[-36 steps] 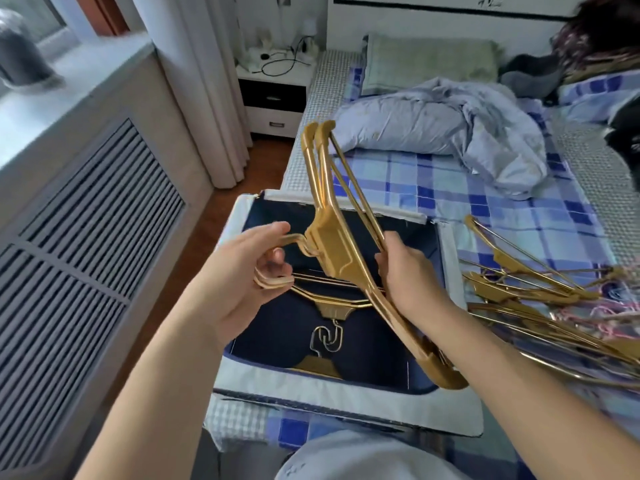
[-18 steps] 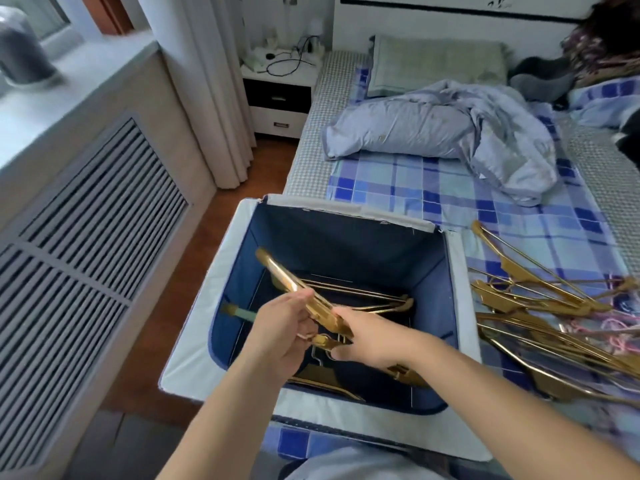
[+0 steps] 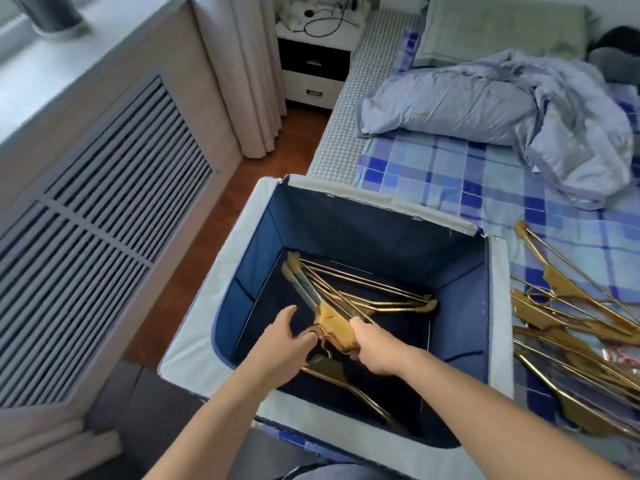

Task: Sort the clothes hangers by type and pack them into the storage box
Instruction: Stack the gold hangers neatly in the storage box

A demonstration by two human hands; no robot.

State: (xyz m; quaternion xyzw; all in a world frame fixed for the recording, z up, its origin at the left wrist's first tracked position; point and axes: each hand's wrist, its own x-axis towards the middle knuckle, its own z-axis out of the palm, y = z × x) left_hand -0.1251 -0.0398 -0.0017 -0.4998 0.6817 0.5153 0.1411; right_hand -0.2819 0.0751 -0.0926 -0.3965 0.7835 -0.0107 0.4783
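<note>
- Right hand (image 3: pixel 375 344) grips the neck end of the gold hanger bundle (image 3: pixel 332 308), fingers curled round it, low inside the storage box (image 3: pixel 242 265).
- Left hand (image 3: pixel 282 342) sits at 9 o'clock of the right, fingers curled at the hooks; looks like it's pinching them, thumb spread away. Bit blurred, so not 100% sure.
- Bundle's arms fan out to approx 11 and 3 o'clock from the hands; it seems to rest on or just above the box floor.
- To do it well, imo: keep hooks aligned w/ left hand, lay bundle flat, let go w/ right first so arms don't spring apart. Keep it to one side, leaving room for the other type.
- More gold hangers (image 3: pixel 346 386) lie under the wrists at 6 o'clock in the box; the hooks could snag on them.
- Loose hanger pile (image 3: pixel 568 334) on the bed (image 3: pixel 433 174) at 3 o'clock, outside the box, just beside its wall; thin pink bits among it, not clear what. Lots left to sort.
- Box's near rim hides part of its floor.
- Rumpled quilt (image 3: pixel 502 109) at 1 o'clock, well apart.
- Nightstand (image 3: pixel 313 64) at 12, radiator cover (image 3: pixel 104 209) at 9; neither in the way.
</note>
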